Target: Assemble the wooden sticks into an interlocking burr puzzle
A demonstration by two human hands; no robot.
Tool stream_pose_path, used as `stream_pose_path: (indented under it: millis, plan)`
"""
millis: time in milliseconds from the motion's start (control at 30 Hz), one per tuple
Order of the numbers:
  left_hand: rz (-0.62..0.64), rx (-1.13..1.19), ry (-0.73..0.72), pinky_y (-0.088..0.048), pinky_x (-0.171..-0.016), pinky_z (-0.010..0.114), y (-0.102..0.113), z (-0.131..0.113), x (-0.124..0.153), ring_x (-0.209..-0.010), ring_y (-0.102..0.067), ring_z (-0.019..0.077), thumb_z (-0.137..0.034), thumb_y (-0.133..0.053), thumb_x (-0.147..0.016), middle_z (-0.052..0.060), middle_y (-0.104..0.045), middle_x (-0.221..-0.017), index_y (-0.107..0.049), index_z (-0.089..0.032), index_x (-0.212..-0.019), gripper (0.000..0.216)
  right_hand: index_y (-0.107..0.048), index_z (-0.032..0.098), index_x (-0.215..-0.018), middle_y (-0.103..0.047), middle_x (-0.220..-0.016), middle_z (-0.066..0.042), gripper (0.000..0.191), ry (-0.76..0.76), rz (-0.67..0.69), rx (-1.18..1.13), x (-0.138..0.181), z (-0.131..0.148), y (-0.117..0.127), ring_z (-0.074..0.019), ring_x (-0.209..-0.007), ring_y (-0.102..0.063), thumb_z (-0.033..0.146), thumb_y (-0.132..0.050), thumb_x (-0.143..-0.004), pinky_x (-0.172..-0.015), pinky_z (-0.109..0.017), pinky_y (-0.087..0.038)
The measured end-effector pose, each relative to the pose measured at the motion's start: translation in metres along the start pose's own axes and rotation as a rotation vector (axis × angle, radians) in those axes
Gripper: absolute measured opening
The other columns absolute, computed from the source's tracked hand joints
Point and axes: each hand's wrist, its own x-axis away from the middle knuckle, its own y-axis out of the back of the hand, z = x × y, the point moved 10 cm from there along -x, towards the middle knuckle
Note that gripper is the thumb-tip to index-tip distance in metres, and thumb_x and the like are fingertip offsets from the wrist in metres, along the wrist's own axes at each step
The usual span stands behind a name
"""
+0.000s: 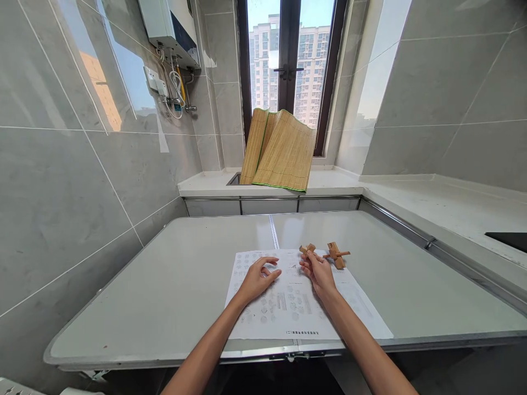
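My left hand hovers over the left part of a printed paper sheet, palm turned inward. Its fingers are curved and the thumb stands apart, with nothing between them. Over the upper right of the sheet, my right hand has a small notched wooden block at its fingertips. The fingers partly hide the block's near side. Just right of that hand, partly over the sheet's edge, lies a wooden interlocking puzzle piece made of crossed bars.
A pale folding table with a metal rim bears the sheet. Behind it, a bamboo mat leans against the window on a white ledge. A white counter runs along the right. A water heater hangs at upper left.
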Motion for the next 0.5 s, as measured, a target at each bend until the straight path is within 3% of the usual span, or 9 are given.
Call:
stream_pose_path:
  millis: [167, 333, 400, 500]
  plan:
    - [0.02, -0.034, 0.02, -0.052, -0.065, 0.028, -0.003, 0.001, 0.0, -0.065, -0.069, 0.0165, -0.053, -0.065, -0.09, 0.006, -0.076, -0.092, -0.072, -0.02, -0.113, 0.041, -0.046, 0.027, -0.096, -0.072, -0.091, -0.003, 0.037, 0.062, -0.038, 0.156, 0.006, 0.003, -0.003, -0.0181, -0.066, -0.072, 0.052, -0.069, -0.082, -0.047, -0.025, -0.054]
    - [0.019, -0.052, 0.027, -0.05, -0.064, 0.027, -0.002, 0.005, -0.005, -0.067, -0.067, 0.0168, -0.053, -0.061, -0.092, 0.006, -0.076, -0.091, -0.074, -0.019, -0.1, 0.037, -0.055, 0.024, -0.088, -0.072, -0.078, -0.002, 0.023, 0.155, 0.188, 0.391, 0.024, 0.01, -0.036, -0.0185, -0.059, -0.068, 0.045, -0.061, -0.087, -0.053, -0.029, -0.05]
    - [-0.005, -0.061, 0.032, -0.049, -0.064, 0.026, 0.012, 0.009, -0.008, -0.068, -0.065, 0.0165, -0.053, -0.06, -0.091, 0.006, -0.075, -0.088, -0.073, -0.018, -0.094, 0.037, -0.058, 0.024, -0.085, -0.072, -0.075, -0.001, 0.016, 0.205, 0.261, 0.489, 0.031, 0.015, -0.045, -0.0183, -0.06, -0.066, 0.04, -0.059, -0.088, -0.06, -0.03, -0.049]
    - [-0.036, -0.078, 0.066, -0.043, -0.057, 0.024, 0.048, 0.022, -0.011, -0.059, -0.058, 0.0138, -0.054, -0.066, -0.085, 0.004, -0.071, -0.077, -0.069, -0.017, -0.082, 0.038, -0.062, 0.024, -0.081, -0.07, -0.071, 0.001, 0.01, 0.266, 0.335, 0.621, 0.038, 0.019, -0.054, -0.019, -0.065, -0.063, 0.032, -0.059, -0.087, -0.064, -0.029, -0.044]
